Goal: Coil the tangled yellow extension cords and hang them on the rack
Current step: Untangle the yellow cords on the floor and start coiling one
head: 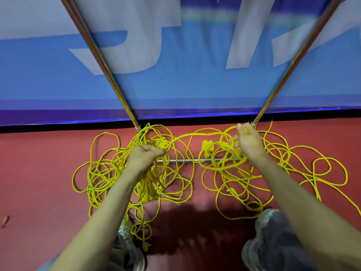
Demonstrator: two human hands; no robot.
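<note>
Tangled yellow extension cords (293, 159) lie spread across the red floor in two heaps. My left hand (144, 157) grips a thick bundle of gathered cord loops (148, 186) that hangs down below the fist. From that fist a strand (195, 134) arcs right to my right hand (248, 141), which pinches it between thumb and fingers, with a loop (222, 165) draped below. A yellow socket block (207, 146) lies between the hands. The rack's low chrome bar (181, 160) runs under both hands, and its two poles (101, 59) rise up and outward.
A blue and white banner (175, 85) stands right behind the rack. My grey shoes (273, 241) stand on the floor near the bottom, the left one among cord loops. A plug end (145, 246) lies by my left foot.
</note>
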